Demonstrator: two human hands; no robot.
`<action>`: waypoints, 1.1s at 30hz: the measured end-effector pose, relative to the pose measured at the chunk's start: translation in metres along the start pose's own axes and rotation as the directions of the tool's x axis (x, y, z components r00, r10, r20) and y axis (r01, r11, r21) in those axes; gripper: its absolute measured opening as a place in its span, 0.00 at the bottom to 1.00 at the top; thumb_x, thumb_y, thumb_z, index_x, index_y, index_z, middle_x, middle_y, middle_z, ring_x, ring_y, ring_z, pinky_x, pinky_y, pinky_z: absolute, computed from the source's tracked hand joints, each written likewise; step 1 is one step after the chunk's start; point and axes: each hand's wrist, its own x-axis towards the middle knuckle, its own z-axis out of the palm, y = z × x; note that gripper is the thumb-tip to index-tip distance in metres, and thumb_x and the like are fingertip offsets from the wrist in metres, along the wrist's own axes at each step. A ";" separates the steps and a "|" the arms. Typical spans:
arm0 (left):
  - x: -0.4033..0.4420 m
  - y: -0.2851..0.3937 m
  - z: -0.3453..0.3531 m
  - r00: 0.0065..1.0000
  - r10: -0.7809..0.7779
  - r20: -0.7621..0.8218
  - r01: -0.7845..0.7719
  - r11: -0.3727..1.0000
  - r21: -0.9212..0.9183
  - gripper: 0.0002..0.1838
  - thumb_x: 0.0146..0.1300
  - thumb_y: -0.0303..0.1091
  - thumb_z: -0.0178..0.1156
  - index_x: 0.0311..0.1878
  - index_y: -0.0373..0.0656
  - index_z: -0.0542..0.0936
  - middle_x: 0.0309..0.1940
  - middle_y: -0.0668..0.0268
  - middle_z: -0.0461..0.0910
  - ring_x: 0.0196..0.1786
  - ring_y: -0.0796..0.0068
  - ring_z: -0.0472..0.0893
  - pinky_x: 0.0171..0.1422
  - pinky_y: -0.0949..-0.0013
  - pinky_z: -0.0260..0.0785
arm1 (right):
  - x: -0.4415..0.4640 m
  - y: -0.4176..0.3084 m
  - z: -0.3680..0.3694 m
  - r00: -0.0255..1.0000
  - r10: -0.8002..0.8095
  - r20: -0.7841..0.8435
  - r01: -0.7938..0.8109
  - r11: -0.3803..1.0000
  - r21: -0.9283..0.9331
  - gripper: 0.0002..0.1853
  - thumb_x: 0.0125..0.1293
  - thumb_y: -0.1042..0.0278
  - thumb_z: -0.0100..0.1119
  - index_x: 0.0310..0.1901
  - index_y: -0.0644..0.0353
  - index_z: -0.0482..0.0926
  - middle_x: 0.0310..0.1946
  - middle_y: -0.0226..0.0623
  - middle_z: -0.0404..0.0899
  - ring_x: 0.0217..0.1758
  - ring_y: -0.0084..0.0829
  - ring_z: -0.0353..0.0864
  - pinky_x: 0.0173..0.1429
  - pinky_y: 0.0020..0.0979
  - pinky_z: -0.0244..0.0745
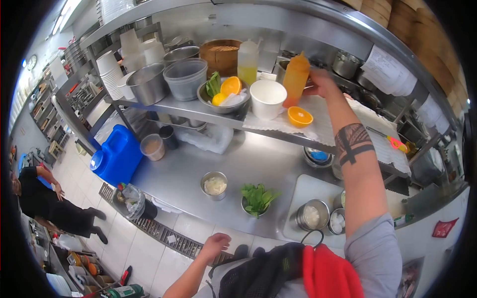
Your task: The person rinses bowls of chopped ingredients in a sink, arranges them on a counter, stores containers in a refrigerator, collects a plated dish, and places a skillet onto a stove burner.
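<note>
My right hand [322, 83] reaches over the upper shelf, just right of an orange squeeze bottle [296, 79]. Its fingers are bent and partly behind the bottle; what they grip, if anything, I cannot make out. Near the bottle stand a white paper tub [268, 100] and a halved orange [300, 117], cut face up. My left hand [217, 245] hangs below the counter's front edge, fingers loosely curled and apart, holding nothing. On the counter above it are a metal bowl of pale slices [214, 186] and a bowl of green leaves [258, 199].
The metal shelf also bears a bowl with citrus [231, 87], a clear plastic tub [186, 79] and an orange-handled knife [395, 143]. A blue jug [117, 155] stands at the counter's left. Metal containers [312, 214] sit on a white board [310, 187]. Another person [54, 203] stands at far left.
</note>
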 end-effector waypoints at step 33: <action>0.081 0.045 -0.176 0.892 0.038 0.450 -0.334 0.726 0.601 0.17 0.70 0.43 0.63 0.51 0.38 0.83 0.45 0.53 0.86 0.50 0.56 0.85 0.58 0.59 0.75 | -0.298 0.124 0.245 0.882 0.307 0.356 -0.057 0.822 -0.567 0.11 0.63 0.62 0.64 0.33 0.63 0.84 0.24 0.32 0.79 0.31 0.23 0.76 0.37 0.31 0.73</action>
